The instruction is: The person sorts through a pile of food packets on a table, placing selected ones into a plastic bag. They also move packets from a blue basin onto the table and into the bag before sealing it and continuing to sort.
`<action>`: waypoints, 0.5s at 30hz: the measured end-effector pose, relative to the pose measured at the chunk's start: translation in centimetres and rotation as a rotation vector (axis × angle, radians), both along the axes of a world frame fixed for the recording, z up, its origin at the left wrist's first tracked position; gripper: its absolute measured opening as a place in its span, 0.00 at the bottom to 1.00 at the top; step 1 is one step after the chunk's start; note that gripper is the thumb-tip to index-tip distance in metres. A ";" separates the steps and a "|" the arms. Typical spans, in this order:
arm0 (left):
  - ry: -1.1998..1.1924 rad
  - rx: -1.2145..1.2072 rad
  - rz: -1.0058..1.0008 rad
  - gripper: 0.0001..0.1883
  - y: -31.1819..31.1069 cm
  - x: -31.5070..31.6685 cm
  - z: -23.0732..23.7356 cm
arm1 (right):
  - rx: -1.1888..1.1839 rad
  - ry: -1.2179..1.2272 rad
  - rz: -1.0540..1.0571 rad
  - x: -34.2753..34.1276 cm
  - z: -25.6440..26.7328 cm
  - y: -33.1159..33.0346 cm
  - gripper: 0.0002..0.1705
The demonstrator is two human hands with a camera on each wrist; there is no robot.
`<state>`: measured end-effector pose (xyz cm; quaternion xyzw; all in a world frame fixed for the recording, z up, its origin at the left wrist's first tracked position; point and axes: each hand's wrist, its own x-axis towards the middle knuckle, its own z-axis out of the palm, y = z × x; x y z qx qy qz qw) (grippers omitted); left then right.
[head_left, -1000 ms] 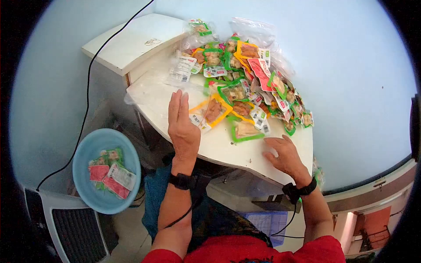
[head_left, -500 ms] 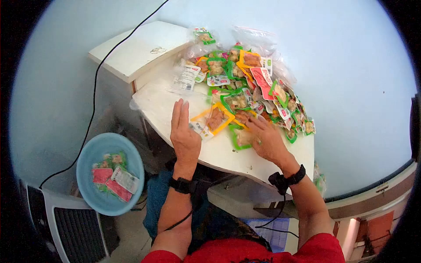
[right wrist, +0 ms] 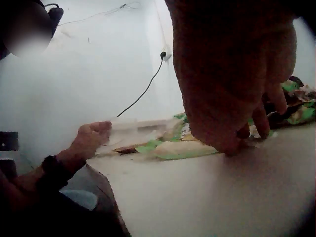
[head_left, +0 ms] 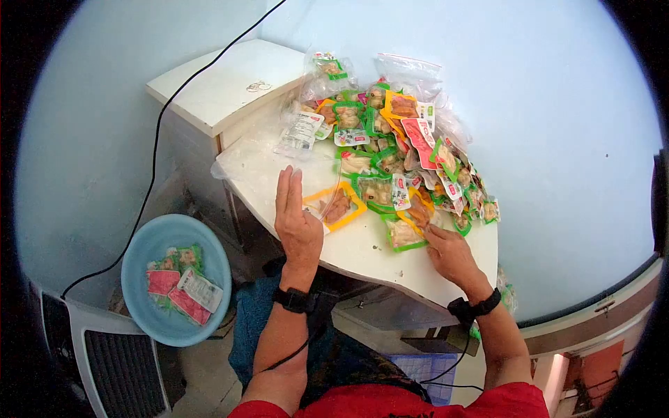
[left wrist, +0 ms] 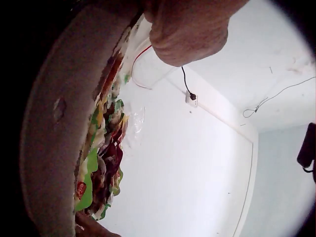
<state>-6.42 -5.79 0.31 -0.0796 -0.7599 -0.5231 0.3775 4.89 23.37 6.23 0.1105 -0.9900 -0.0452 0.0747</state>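
In the head view my left hand [head_left: 300, 230] is raised at the table's left front edge, fingers pointing up. It holds a clear plastic zip bag, whose red-lined rim [left wrist: 134, 69] curves beside the hand in the left wrist view. A yellow-edged food packet [head_left: 334, 207] lies behind that bag's film. My right hand [head_left: 453, 256] pinches the near corner of another yellow-edged packet [head_left: 418, 209] with brown food. That packet overlaps a green-edged packet [head_left: 404, 235] with pale food. Curled right fingers reach down to the tabletop in the right wrist view.
A large heap of vacuum-sealed packets [head_left: 425, 143] covers the back right of the white table [head_left: 362, 254]. Clear bags [head_left: 411, 70] stand behind it. A blue basin [head_left: 132, 258] with several packets sits low at left. A black cable [head_left: 159, 132] hangs down the left side.
My right hand reached into the near packets, then drew back toward me and right with a yellow-edged packet. The green-edged packet below shifted right too. My left hand stays raised at the bag.
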 end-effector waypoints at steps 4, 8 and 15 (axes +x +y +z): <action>-0.003 0.009 0.009 0.33 0.1 0.1 0.2 | 0.011 -0.052 -0.123 1.1 0.8 0.8 0.20; 0.006 0.011 0.021 0.33 0.1 0.0 0.2 | -0.046 0.052 -0.184 0.9 1.6 -1.4 0.17; -0.014 -0.019 -0.018 0.33 0.1 0.1 0.2 | -0.140 0.207 0.119 -5.7 2.9 -6.5 0.23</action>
